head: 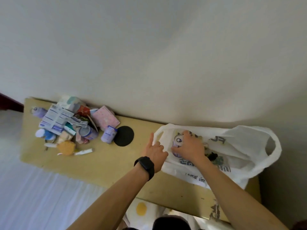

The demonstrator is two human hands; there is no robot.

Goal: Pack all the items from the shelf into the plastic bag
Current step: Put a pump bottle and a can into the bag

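Observation:
A white plastic bag (240, 140) with printed lettering lies open on the right of the tan shelf (108, 161). My right hand (191, 145) is inside the bag's mouth, fingers closed on a purple can (178, 142) with a silver pull-tab top. My left hand (155, 151), a black band on its wrist, pinches the bag's left rim and holds it open, index finger pointing up. A heap of items (66, 123) sits at the shelf's left end: a purple can (108, 133), a pink notebook (106, 117), paper packets, tubes, small bottles and an orange sponge-like piece (66, 147).
A black round disc (123, 136) lies flat between the heap and the bag. A pale wall rises right behind the shelf. A white bedsheet (33, 196) spreads below the shelf's front edge. Chipped paint marks the shelf's front right corner (215, 211).

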